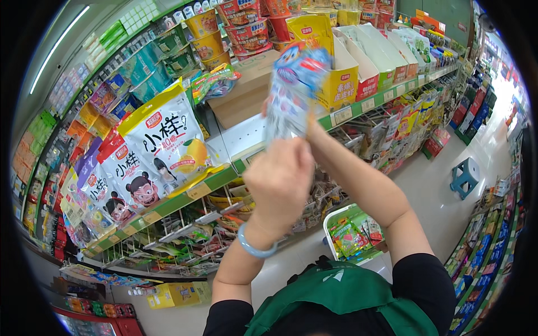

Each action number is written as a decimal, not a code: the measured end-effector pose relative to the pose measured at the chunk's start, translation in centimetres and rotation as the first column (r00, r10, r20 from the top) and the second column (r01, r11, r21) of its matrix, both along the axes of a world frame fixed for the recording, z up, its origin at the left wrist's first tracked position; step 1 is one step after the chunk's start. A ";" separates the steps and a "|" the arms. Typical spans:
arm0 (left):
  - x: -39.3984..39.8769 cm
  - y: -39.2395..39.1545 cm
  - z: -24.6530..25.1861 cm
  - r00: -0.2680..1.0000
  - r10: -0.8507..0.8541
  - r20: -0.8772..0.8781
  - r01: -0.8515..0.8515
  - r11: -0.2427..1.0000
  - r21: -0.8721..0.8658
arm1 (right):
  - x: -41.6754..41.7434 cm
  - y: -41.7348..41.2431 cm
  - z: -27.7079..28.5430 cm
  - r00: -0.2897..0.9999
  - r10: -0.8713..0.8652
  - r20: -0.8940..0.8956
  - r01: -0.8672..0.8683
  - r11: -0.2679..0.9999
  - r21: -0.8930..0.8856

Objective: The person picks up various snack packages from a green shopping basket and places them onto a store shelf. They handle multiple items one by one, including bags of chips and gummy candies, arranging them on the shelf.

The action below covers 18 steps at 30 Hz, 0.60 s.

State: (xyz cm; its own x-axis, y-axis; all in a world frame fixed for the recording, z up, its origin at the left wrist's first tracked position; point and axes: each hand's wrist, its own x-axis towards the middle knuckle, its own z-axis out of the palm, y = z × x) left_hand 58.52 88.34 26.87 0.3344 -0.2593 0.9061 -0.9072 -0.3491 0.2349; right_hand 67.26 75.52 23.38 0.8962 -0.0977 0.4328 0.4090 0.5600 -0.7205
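A blue and white plastic snack bag (pixel 290 90), blurred, is held up in front of the shelf. My left hand (pixel 279 180), with a pale blue bangle on the wrist, is closed at the bag's lower end. Most of my right hand (pixel 312 128) is hidden behind the bag, which it grips from the back and right side. Below the bag is a bare stretch of white shelf (pixel 248 132). To its left stand large candy pouches, the nearest a yellow and white pouch (pixel 172 143). An open brown cardboard box (pixel 241 90) sits behind, with a colourful snack packet (pixel 214 82) beside it.
Display boxes, a yellow one (pixel 338 86) nearest, line the shelf's right. Instant noodle tubs (pixel 248 35) are stacked behind. Packets hang on hooks below the green shelf edge (pixel 206 187). A basket (pixel 330 224) with packets stands low before me. A blue stool (pixel 464 176) is in the aisle.
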 end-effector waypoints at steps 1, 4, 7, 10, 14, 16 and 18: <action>1.6 0.2 0.4 0.997 0.037 -0.067 -0.042 0.996 -0.076 | 0.6 -0.8 1.2 0.952 -0.286 -0.111 0.280 0.958 -0.065; 9.3 0.0 0.8 0.983 0.184 0.005 -0.182 0.977 -0.114 | 2.1 -4.5 2.0 0.775 -0.630 -0.053 0.580 0.741 -0.339; 15.5 -0.8 -1.5 0.938 0.162 -0.305 -0.182 0.983 -0.037 | 3.4 -5.0 1.0 0.678 -0.731 -0.073 0.642 0.638 -0.425; 17.5 -2.6 -3.2 0.798 0.025 -0.602 -0.090 0.993 -0.080 | 4.3 -5.5 -1.0 0.620 -0.779 -0.090 0.690 0.596 -0.410; 19.5 -4.3 -4.1 0.736 0.014 -0.677 -0.090 0.993 -0.077 | 5.6 -6.8 -3.9 0.532 -0.844 0.068 0.762 0.442 -0.473; 20.1 -4.7 -4.4 0.729 0.005 -0.685 -0.104 0.989 -0.103 | 4.4 -5.5 -3.1 0.558 -0.827 0.074 0.717 0.434 -0.546; 20.5 -5.3 -4.3 0.738 -0.013 -0.674 -0.090 0.989 -0.117 | 4.5 -5.4 -2.7 0.599 -0.800 0.033 0.665 0.474 -0.578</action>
State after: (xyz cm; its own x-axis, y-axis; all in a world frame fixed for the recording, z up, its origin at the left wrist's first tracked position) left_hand 79.01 83.04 22.54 0.8758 -0.1270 0.4657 -0.4815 -0.2993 0.8238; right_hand 71.72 70.14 20.68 0.6650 -0.6038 0.4394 0.2959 -0.3272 -0.8974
